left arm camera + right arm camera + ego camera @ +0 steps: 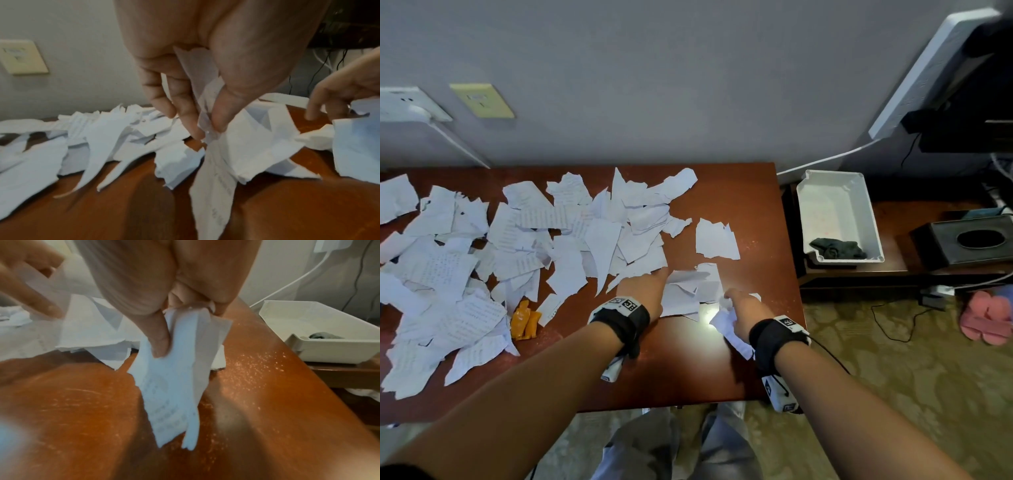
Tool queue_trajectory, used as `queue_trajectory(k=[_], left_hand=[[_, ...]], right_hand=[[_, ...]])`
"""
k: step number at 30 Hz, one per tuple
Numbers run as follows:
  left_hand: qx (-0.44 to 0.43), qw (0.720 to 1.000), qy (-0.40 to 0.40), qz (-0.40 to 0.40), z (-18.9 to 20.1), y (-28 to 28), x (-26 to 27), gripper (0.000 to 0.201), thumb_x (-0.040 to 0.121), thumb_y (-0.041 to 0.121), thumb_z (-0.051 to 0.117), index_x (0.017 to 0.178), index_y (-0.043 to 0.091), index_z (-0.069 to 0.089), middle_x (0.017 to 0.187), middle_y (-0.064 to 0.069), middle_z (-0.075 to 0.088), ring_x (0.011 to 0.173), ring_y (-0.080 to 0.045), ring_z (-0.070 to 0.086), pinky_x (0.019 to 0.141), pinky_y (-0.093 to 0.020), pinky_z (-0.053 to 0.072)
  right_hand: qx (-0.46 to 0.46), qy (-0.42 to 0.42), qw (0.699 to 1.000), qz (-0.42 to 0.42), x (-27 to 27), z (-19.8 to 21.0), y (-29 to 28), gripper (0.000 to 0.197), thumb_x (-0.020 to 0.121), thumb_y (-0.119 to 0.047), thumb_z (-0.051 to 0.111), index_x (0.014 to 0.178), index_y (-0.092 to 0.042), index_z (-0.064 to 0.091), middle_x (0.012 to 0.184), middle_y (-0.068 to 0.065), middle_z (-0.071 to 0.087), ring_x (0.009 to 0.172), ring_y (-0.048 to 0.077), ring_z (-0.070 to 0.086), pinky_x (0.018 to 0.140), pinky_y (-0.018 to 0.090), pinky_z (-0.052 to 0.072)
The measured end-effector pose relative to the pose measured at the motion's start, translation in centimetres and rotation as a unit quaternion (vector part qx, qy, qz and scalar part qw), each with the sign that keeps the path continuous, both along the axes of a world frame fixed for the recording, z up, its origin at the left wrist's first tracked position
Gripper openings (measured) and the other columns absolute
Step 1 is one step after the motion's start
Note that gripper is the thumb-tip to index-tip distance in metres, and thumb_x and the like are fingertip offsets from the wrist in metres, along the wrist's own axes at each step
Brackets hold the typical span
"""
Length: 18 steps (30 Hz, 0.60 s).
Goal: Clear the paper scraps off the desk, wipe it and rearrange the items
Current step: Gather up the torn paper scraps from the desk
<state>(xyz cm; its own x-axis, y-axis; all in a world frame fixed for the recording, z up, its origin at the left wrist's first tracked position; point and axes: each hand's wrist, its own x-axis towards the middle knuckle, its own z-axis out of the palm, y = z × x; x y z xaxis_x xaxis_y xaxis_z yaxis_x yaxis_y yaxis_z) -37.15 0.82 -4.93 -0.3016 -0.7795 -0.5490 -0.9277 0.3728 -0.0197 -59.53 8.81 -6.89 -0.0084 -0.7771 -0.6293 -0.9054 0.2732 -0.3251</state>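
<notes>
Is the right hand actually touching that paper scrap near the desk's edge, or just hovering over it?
Touching. The right wrist view shows the right hand pinching the paper scrap, thumb pressed on its front and curled fingers behind it.

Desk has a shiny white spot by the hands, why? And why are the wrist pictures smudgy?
Head view: light glaring off the desk beside the right hand. Left wrist view: the near desk and the lower end of the pinched scrap are blurred. Right wrist view: the bottom left corner is smeared, while specks on the desk look clear.

Torn, seemingly handwritten scraps (599, 240) across desk (750, 192)
</notes>
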Motion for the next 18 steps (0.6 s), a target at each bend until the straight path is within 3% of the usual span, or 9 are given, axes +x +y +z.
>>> queue_trajectory(k=[3,5,8,10,12,14,16,18], left_hand=[[0.036,0.999,0.003,0.006,-2.1,-0.9,-1.0,0.097,0.084,0.019,0.065,0.153,0.04,-0.001,0.109,-0.005,0.067,0.091,-0.025,0.067,0.078,-0.037,0.056],[0.051,0.999,-0.009,0.007,-3.3,-1.6,-1.2,0.098,0.084,0.019,0.065,0.153,0.04,0.0,0.112,-0.005,0.066,0.095,-0.025,0.067,0.084,-0.04,0.055],[0.047,0.997,-0.053,0.016,-4.0,-2.1,-0.9,0.078,0.083,0.025,0.066,0.149,0.032,0.025,0.129,-0.004,0.059,0.119,-0.028,0.056,0.103,-0.053,0.04],[0.032,0.996,-0.071,0.038,-4.6,-1.9,-0.6,0.065,0.084,0.027,0.066,0.141,0.03,0.035,0.135,-0.006,0.05,0.129,-0.03,0.044,0.104,-0.057,0.036],[0.005,0.996,-0.055,0.07,-5.3,-1.4,-0.3,0.061,0.085,0.028,0.067,0.138,0.031,0.037,0.14,-0.009,0.034,0.132,-0.034,0.033,0.103,-0.055,0.039],[-0.014,0.994,-0.022,0.104,-6.0,-0.9,-0.2,0.06,0.085,0.026,0.07,0.136,0.031,0.038,0.145,-0.011,0.022,0.135,-0.036,0.026,0.102,-0.05,0.042],[-0.012,0.992,-0.002,0.122,-6.3,-0.7,0.0,0.06,0.086,0.024,0.07,0.137,0.029,0.038,0.146,-0.012,0.021,0.133,-0.036,0.027,0.099,-0.045,0.046],[-0.013,0.993,0.004,0.118,-6.4,-0.7,0.1,0.06,0.087,0.021,0.068,0.138,0.026,0.038,0.143,-0.012,0.026,0.129,-0.036,0.032,0.096,-0.041,0.049]], right_hand=[[0.022,-0.004,0.999,0.03,-0.2,-1.7,-1.2,0.096,0.076,0.009,0.052,0.152,-0.032,0.011,0.137,0.006,0.042,0.105,0.028,0.061,0.089,0.039,0.054],[0.04,-0.003,0.999,0.013,-0.6,-2.6,-1.7,0.102,0.073,0.012,0.053,0.152,-0.033,0.008,0.137,0.006,0.035,0.1,0.029,0.062,0.084,0.037,0.055],[0.033,0.023,0.999,-0.009,-1.1,-3.2,-1.9,0.073,0.074,0.012,0.054,0.137,-0.018,0.032,0.131,0.01,0.032,0.082,0.027,0.063,0.075,0.034,0.056],[0.011,0.036,0.999,-0.026,-1.2,-3.5,-1.7,0.054,0.079,0.006,0.059,0.126,-0.014,0.04,0.129,0.011,0.032,0.088,0.03,0.061,0.079,0.034,0.054],[-0.002,0.036,0.998,-0.041,-1.3,-3.7,-1.4,0.047,0.084,-0.001,0.061,0.127,-0.011,0.043,0.133,0.012,0.031,0.105,0.029,0.057,0.086,0.033,0.049],[-0.004,0.045,0.998,-0.036,-1.3,-3.8,-1.2,0.041,0.085,-0.003,0.061,0.124,-0.011,0.049,0.135,0.007,0.03,0.096,0.028,0.06,0.085,0.028,0.049],[0.004,0.049,0.999,-0.021,-1.5,-3.7,-1.0,0.039,0.085,-0.003,0.061,0.122,-0.012,0.052,0.134,0.004,0.034,0.093,0.023,0.062,0.085,0.024,0.049],[0.006,0.041,0.999,-0.011,-1.8,-3.6,-1.1,0.04,0.086,-0.002,0.06,0.123,-0.012,0.056,0.133,0.003,0.044,0.102,0.023,0.061,0.09,0.023,0.047]])
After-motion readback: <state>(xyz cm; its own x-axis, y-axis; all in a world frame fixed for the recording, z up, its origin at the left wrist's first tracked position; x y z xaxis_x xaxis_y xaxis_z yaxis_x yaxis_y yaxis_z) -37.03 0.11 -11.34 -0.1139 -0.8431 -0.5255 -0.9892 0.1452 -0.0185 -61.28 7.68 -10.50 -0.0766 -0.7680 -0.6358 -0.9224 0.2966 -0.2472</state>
